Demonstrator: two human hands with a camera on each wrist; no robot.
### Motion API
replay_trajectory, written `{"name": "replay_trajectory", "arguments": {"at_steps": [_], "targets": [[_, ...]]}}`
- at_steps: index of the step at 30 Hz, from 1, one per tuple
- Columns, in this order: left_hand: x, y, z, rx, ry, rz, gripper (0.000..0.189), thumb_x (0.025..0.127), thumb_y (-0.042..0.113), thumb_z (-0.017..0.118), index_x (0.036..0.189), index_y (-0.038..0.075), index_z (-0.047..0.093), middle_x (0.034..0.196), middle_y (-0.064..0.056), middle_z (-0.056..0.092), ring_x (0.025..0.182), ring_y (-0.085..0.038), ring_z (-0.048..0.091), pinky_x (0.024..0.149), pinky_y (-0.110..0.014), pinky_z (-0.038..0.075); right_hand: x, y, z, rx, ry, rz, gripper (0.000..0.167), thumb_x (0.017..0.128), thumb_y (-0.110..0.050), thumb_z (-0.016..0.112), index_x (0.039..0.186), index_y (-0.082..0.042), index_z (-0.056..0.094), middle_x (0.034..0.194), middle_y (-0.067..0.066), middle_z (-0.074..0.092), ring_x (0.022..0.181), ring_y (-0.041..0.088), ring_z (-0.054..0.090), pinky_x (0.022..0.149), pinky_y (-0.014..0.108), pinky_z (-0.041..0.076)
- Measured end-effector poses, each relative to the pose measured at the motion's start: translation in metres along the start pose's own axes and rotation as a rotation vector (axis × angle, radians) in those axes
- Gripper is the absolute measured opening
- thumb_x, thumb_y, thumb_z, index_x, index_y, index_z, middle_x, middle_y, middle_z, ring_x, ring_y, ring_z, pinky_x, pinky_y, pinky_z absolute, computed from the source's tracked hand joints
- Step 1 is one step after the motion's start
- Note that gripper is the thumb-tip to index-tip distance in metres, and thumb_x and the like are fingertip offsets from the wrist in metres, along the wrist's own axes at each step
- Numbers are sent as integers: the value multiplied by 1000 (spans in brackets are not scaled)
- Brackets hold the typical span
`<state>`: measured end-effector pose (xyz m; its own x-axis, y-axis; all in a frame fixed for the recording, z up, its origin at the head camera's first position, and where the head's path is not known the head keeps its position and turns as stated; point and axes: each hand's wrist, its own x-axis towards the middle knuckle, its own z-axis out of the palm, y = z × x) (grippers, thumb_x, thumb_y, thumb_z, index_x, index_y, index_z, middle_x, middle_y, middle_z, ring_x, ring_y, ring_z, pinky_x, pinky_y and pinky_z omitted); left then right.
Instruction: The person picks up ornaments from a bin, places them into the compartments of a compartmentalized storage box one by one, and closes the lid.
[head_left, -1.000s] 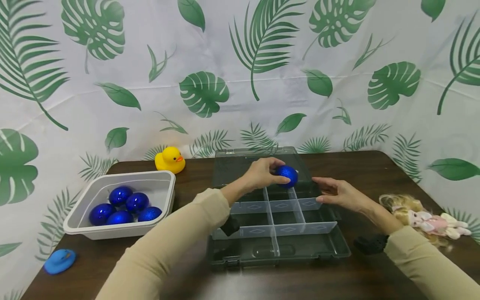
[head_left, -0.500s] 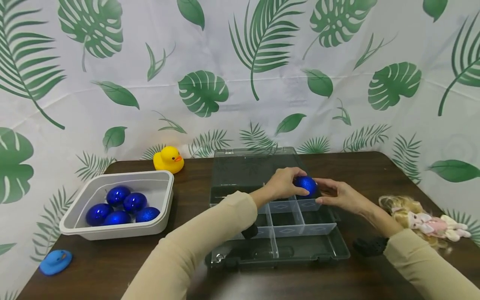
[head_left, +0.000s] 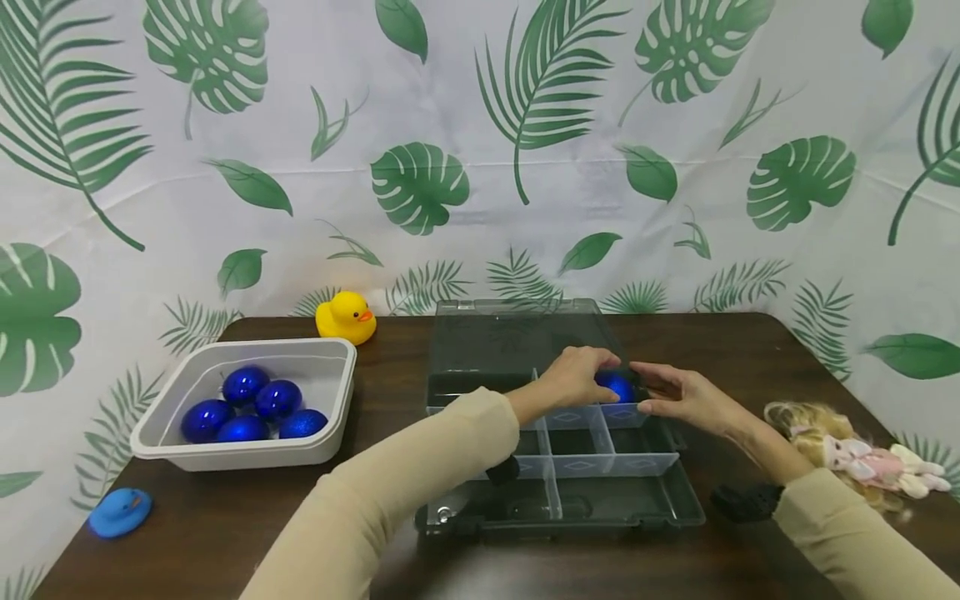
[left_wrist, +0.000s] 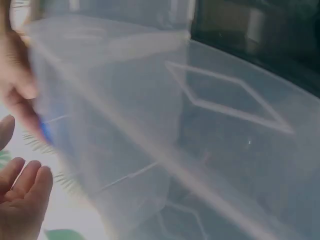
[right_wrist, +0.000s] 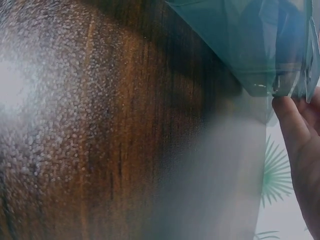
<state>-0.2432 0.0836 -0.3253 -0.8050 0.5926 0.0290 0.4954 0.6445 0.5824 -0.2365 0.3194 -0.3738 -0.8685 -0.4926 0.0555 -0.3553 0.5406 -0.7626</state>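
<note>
A glittery blue ball [head_left: 617, 386] sits low in the far right compartment of a dark see-through divider box [head_left: 592, 504]. My left hand [head_left: 573, 379] hovers above it with fingers spread; in the left wrist view its fingertips [left_wrist: 31, 182] look apart from the ball. The right hand [head_left: 693, 400] stands at the box's right wall, thumb and fingers parted. In the right wrist view its thumb tip [right_wrist: 282, 106] meets the box's edge. Pale clear dividers [head_left: 573, 465] cross the box, hiding part of the ball. The lid [head_left: 517, 337] lies back, opened away from me.
On the left stands a white tub [head_left: 337, 408] holding several blue balls [head_left: 279, 400]. A yellow rubber duck [head_left: 347, 318] is behind it, a blue duck [head_left: 120, 512] in front. At right lies a doll [head_left: 862, 458]. A leaf-print cloth [head_left: 480, 233] hangs behind the table.
My left hand has carried the blue ball rightward and down into the far right compartment, and its fingers have come off it. The right hand has stayed at the box's right wall.
</note>
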Motion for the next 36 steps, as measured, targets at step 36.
{"name": "replay_trajectory", "arguments": {"at_steps": [36], "targets": [[-239,-203,-149,-218,-55,-378,51,83,26,72,122,-4,57,119,-20,62,111,-35,58,99,-48,42,-1,-1,4,-38,40,-39,59,88,-9,64,137,11,37,137,35,40,118,12,54,86,12,46]]}}
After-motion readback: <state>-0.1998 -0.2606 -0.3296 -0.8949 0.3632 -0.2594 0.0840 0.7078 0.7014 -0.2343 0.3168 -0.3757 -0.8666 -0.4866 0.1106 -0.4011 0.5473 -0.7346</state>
